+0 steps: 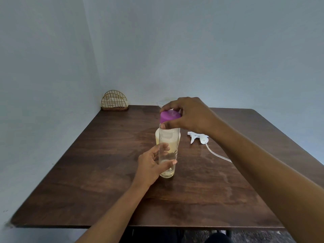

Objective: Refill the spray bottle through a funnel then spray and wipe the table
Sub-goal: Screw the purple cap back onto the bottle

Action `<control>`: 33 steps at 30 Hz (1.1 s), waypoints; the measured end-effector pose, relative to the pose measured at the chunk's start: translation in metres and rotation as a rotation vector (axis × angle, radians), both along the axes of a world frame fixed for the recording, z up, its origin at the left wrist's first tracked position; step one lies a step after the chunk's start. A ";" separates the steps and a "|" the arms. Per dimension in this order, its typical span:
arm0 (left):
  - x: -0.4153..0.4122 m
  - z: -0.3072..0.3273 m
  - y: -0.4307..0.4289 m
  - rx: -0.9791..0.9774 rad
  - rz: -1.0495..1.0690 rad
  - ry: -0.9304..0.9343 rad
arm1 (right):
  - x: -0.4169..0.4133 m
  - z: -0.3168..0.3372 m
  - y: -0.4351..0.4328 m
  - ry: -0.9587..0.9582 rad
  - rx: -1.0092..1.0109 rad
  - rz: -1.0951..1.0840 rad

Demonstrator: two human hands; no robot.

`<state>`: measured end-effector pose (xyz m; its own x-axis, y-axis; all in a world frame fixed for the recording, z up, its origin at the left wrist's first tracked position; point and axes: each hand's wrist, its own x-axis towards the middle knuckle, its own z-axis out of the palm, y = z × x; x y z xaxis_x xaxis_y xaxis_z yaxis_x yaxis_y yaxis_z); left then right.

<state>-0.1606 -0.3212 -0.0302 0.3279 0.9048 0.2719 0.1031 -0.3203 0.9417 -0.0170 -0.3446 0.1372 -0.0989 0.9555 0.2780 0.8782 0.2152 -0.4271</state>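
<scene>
Head view: the left hand curls round a clear bottle standing mid-table, and the right hand pinches its purple cap. Opening the refill seems the step in hand. Next the cap must twist off, before pouring into the spray bottle just behind, its spray head lying nearby.

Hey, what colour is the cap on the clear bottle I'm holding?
Purple. The cap, gripped by the right hand atop the clear bottle, shows best in the head view.

Purple lid, dark-brown wood-grain table
</scene>
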 end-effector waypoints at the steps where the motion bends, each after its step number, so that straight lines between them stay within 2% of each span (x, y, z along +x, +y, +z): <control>1: 0.000 0.001 -0.001 0.013 0.000 0.003 | -0.001 0.000 -0.001 0.003 -0.006 -0.004; 5: -0.002 0.001 -0.001 -0.023 -0.050 0.020 | 0.001 -0.006 -0.008 0.058 -0.059 0.038; 9: -0.005 0.000 0.002 -0.110 -0.131 0.042 | 0.008 -0.041 -0.029 0.392 -0.097 0.012; 11: -0.012 -0.003 0.003 -0.115 -0.179 0.120 | 0.013 -0.071 -0.035 0.556 -0.113 -0.064; 13: -0.022 -0.002 0.003 -0.118 -0.196 0.207 | 0.012 -0.100 -0.037 0.633 -0.156 -0.122; 15: -0.039 0.002 0.007 -0.105 -0.140 0.332 | 0.005 -0.125 -0.037 0.627 -0.174 -0.136; 20: -0.089 -0.003 0.046 0.129 0.295 0.671 | -0.023 -0.152 -0.026 0.568 -0.118 -0.230; 22: -0.105 -0.014 0.072 0.131 0.397 0.842 | -0.032 -0.154 -0.016 0.556 -0.107 -0.243; 26: -0.121 -0.020 0.115 0.045 0.437 1.053 | -0.063 -0.151 0.014 0.541 -0.103 -0.194; 33: -0.123 -0.018 0.174 0.013 0.382 1.133 | -0.110 -0.151 0.120 0.576 -0.063 -0.187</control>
<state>-0.2833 -0.1473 -0.0481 0.0970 0.9952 0.0115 0.9634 -0.0967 0.2501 -0.1267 -0.2247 -0.0142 0.2217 0.9585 0.1793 0.5229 0.0383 -0.8515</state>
